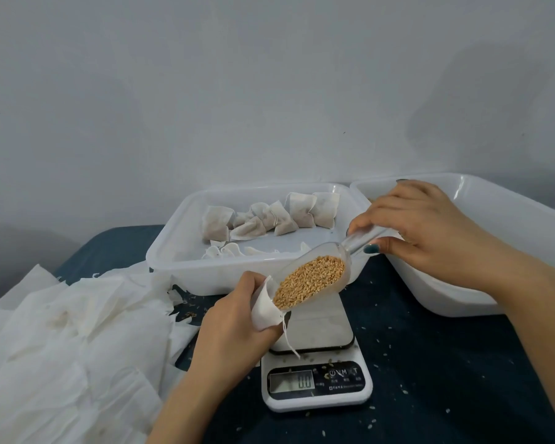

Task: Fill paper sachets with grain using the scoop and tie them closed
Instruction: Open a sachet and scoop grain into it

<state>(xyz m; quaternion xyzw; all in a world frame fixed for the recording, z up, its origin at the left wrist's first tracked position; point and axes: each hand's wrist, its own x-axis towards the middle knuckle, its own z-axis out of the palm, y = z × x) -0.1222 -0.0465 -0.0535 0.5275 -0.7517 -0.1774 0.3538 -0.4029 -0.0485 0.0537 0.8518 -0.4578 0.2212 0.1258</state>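
Observation:
My right hand (430,225) grips the handle of a clear plastic scoop (321,264) heaped with golden grain (308,280). The scoop tilts down to the left, its lip at the open mouth of a white paper sachet (265,307). My left hand (234,322) holds that sachet open above the scale, fingers curled round it. A white drawstring (290,342) hangs from the sachet's lower edge.
A white digital scale (316,384) reading 0.0 sits under the hands. Behind it a white tray (173,248) holds several filled, tied sachets (269,219). A second white tub (481,200) stands at right. Empty sachets (71,341) are piled at left. Loose grains dot the dark blue cloth (430,363).

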